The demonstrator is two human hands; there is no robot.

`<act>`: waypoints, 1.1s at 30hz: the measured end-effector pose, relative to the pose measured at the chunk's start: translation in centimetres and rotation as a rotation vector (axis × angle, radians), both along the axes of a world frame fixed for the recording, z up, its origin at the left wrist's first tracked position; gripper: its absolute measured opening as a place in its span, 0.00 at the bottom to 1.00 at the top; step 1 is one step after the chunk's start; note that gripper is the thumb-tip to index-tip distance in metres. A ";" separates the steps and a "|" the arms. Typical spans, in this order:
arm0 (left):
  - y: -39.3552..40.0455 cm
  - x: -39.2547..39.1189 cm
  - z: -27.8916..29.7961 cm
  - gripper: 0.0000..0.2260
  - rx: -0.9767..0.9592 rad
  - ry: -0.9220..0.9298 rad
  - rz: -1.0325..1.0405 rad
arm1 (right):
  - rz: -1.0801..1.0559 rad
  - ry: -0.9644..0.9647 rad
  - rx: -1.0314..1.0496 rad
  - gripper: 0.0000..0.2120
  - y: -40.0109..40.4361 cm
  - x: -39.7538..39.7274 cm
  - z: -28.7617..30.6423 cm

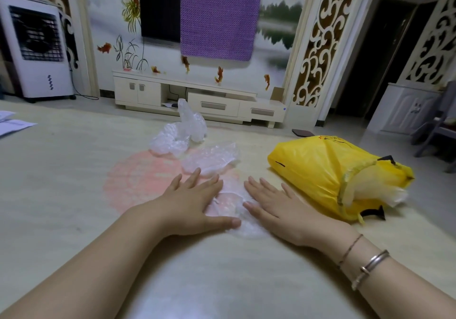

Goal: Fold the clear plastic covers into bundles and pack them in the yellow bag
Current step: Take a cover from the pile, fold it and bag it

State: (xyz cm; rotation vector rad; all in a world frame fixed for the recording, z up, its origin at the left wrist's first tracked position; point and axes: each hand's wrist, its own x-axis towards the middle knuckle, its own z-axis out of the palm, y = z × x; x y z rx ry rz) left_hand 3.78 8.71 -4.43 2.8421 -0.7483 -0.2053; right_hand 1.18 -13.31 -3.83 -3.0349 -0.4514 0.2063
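Head view is showing both hands lying flat on one clear cover (230,204) near the middle of the counter (61,170). Left hand (195,202) is pressing its left part with fingers straight and spread, thumb stretched along the near edge; right hand (278,210) is pressing the right part the same way, so neither grip is pinching anything. Two more covers are waiting toward the far edge: one (211,157) just beyond the left fingertips, another (179,132) crumpled and standing up behind it. Yellow bag (318,170) is lying on its side toward the right edge, mouth facing right with pale plastic spilling out.

These covers are looking thin, very light and limp, with a puckered rim; they are likely springing back when released and sliding on the smooth top. Flattening out the air first, then taking hold at the gathered rim with a pinch, seems the safest way to fold a bundle.
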 end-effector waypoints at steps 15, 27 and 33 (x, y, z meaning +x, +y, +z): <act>0.8 -0.5 0.5 0.11 -0.523 -0.153 -0.109 | 0.089 -0.363 0.353 0.17 -1.8 -1.3 0.2; -0.5 -0.6 0.2 0.33 -0.246 -0.082 -0.119 | 0.049 0.052 0.053 0.27 -3.6 -1.2 0.7; -0.1 -0.8 0.5 0.33 -0.453 -0.085 -0.111 | 0.032 -0.122 0.391 0.23 -4.1 -1.5 1.1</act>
